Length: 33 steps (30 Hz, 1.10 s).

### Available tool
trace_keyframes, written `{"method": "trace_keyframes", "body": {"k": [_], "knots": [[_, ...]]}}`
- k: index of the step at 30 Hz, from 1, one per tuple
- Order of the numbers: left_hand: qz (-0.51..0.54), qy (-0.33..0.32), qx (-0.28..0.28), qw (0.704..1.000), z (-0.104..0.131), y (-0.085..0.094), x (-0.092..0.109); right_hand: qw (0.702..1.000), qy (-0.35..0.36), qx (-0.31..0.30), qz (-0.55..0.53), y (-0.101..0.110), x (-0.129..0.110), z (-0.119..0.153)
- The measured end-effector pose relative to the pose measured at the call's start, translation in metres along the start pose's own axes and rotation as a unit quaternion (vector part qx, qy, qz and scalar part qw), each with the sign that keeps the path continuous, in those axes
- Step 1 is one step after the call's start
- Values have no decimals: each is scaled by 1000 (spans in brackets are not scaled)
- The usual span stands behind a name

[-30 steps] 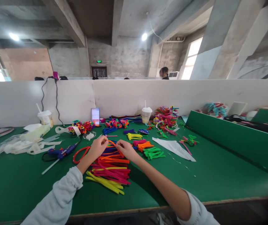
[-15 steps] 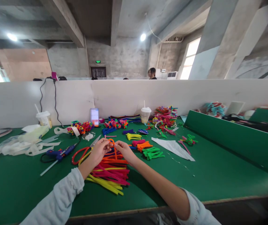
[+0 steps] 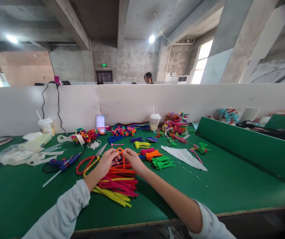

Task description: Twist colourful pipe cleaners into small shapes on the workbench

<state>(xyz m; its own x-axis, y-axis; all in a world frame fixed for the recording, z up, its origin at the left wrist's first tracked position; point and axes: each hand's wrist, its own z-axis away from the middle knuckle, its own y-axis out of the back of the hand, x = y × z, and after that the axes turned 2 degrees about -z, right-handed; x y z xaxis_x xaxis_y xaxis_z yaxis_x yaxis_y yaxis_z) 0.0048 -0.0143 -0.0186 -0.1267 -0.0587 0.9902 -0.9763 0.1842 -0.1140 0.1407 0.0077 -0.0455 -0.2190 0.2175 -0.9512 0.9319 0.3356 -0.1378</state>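
An orange pipe cleaner (image 3: 124,161), bent into a small loop at its top with a tail hanging down, is pinched between my two hands. My left hand (image 3: 107,161) grips it from the left, fingers closed. From the other side my right hand (image 3: 134,160) pinches it with thumb and forefinger. Under the hands lies a heap of straight pipe cleaners (image 3: 120,184) in orange, red, pink and yellow. Scissors (image 3: 89,165) with red and yellow handles rest beside my left hand. Bent bundles in orange (image 3: 153,154) and green (image 3: 162,162) lie right of my right hand.
A blue glue gun (image 3: 64,163) lies at left, near crumpled plastic bags (image 3: 23,152). Lidded cups (image 3: 154,121) (image 3: 46,126), a phone (image 3: 100,124) and colourful finished pieces (image 3: 174,122) stand along the white partition (image 3: 194,99). A green divider (image 3: 244,149) bounds the right side.
The orange loop between my fingers has shifted slightly, and my hands have moved very little. Beyond the partition, a person's head has moved to the left.
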Motion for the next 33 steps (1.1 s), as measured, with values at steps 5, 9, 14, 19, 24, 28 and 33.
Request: {"method": "trace_keyframes", "body": {"k": [5, 9, 14, 19, 24, 28, 33], "knots": [[-182, -56, 4, 982, 1, -1, 2, 994, 50, 10, 98, 1, -5, 1], [-344, -128, 10, 930, 3, 3, 7, 971, 113, -3, 212, -1, -8, 3], [-415, -155, -2, 897, 5, 4, 8, 888, 242, -17, 390, 0, -12, 9], [-414, -154, -15, 897, 5, 3, 8, 828, 290, -47, 478, 0, -17, 13], [-470, -208, -8, 858, 6, 6, 8, 955, 144, -22, 257, 0, -16, 10], [-499, -228, -23, 836, 8, 9, 8, 996, 7, -64, 56, 2, -14, 6], [-492, -249, -40, 833, 9, 12, 9, 982, -79, -129, -109, 2, -14, 8]]}}
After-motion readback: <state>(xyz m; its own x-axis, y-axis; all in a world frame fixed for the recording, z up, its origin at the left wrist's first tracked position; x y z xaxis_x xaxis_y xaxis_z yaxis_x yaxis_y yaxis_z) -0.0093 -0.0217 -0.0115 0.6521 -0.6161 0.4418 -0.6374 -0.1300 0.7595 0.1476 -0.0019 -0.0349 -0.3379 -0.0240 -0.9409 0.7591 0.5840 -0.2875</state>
